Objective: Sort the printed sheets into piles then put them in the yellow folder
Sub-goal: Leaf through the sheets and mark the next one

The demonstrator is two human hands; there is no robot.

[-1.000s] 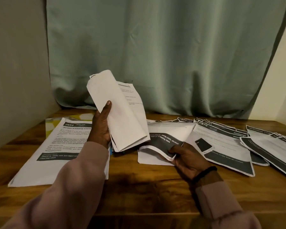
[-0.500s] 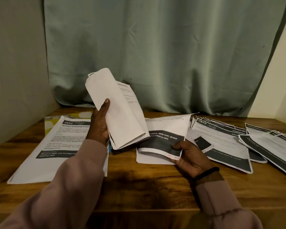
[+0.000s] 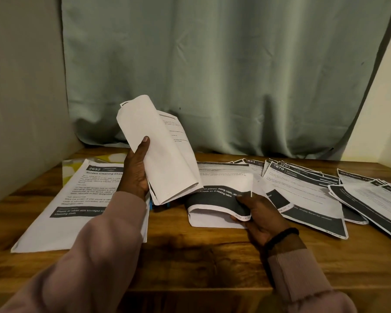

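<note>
Change: your right hand [image 3: 256, 214] has curled the sheet's [image 3: 221, 199] near edge further over since before.
Tabletop [image 3: 212, 256]: sorted piles lie spread left and right.
Yellow folder [image 3: 99, 159]: under the left pile [image 3: 77, 206].
Left hand [image 3: 134, 175]: fingers grip a raised folded bundle [image 3: 165, 159].
Right hand: fingers pinch the curled sheet.

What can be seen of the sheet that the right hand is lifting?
The sheet is white paper with a wide dark band bearing white print. Its near edge is curled up and back. The right hand pinches that edge at its right corner. The rest lies on other sheets on the wooden table, partly under the bundle in the left hand.
</note>
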